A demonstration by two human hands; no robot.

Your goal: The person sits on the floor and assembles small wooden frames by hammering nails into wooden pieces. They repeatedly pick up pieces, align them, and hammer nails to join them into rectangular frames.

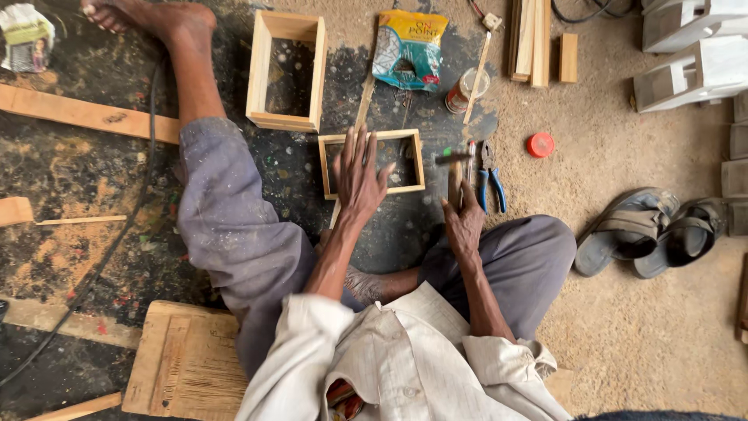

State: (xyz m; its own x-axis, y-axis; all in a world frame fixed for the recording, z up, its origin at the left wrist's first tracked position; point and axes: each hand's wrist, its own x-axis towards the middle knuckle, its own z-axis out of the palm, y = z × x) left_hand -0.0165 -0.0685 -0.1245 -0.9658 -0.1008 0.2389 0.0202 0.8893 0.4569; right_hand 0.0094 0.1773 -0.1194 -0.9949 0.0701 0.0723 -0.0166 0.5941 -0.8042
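Observation:
I sit on the floor with a small open wooden box frame lying flat in front of me. My left hand rests on its near left side, fingers spread and pressing down. My right hand grips the wooden handle of a hammer, whose dark metal head points left just beside the frame's right side. A second, larger wooden frame stands a little farther off to the left.
Blue-handled pliers lie right of the hammer. A yellow-blue packet, a small jar, a red lid, wood strips, sandals, white wooden pieces and a wooden board surround me.

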